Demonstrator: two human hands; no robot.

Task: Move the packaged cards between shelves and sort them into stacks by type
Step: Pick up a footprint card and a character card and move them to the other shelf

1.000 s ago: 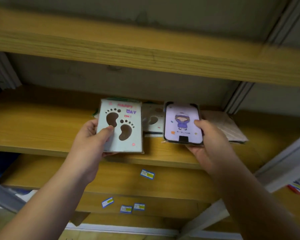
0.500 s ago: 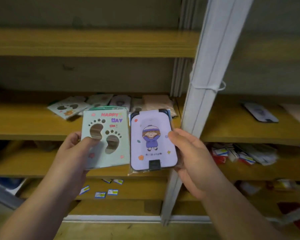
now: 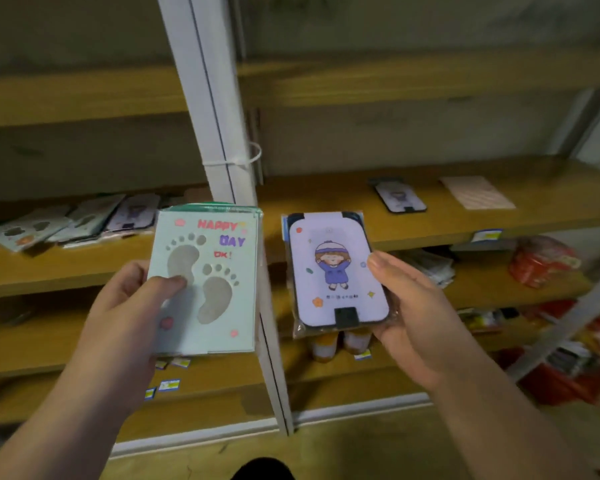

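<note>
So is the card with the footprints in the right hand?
No, the footprint card is held in the left hand; the right hand holds the purple cartoon card.

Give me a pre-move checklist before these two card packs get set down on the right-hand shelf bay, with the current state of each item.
1. Left hand grips the mint-green footprint card pack, thumb on its face: ok.
2. Right hand grips the lilac cartoon-girl card pack in clear wrap: ok.
3. The two packs are apart, either side of the white shelf upright: ok.
4. Matching lilac card already lies on the right wooden shelf, giving a stack to join: ok.
5. Matching footprint stack on that shelf: not ok, only a pale pink sheet lies there.
6. Number of cards in each pack: cannot tell.
</note>
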